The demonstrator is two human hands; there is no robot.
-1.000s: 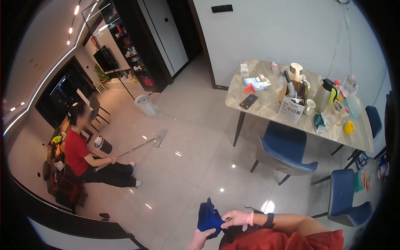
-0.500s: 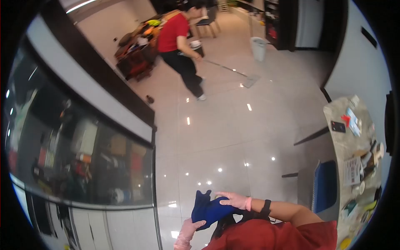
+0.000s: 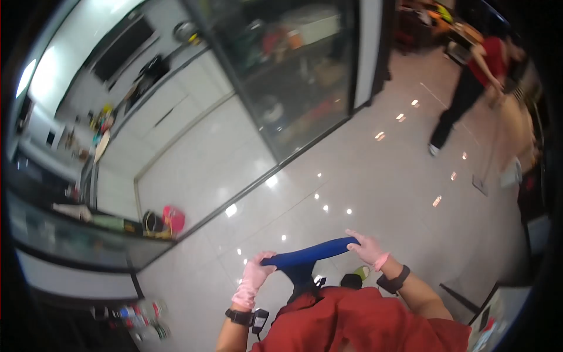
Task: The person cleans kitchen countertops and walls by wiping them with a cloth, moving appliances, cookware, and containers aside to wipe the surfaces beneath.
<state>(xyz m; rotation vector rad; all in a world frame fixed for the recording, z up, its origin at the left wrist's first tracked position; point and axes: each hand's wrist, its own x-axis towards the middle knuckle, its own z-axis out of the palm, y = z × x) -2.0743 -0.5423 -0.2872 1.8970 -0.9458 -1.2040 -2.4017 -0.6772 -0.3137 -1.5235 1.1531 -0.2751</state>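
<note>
A blue cloth item [image 3: 311, 254] is stretched between my two gloved hands, low in the view and in front of my red top. At its left end my left hand [image 3: 256, 274], in a pink glove, has its fingers closed on the fabric. My right hand [image 3: 366, 249], also in a pink glove, pinches the other end. A dark part hangs from the middle of the cloth toward my body. Each of my wrists carries a black band.
Right of the glass sliding door [image 3: 293, 70], a person in red [image 3: 475, 82] holds a mop [image 3: 480, 184]. Kitchen cabinets [image 3: 158, 117] and a pink bucket [image 3: 173, 218] are at left; bottles [image 3: 143, 320] lie lower left. A table edge shows lower right.
The view has swung left, bringing the kitchen in and moving the table to the corner. My hands have moved apart, and the bunched blue cloth is now stretched out between them.
</note>
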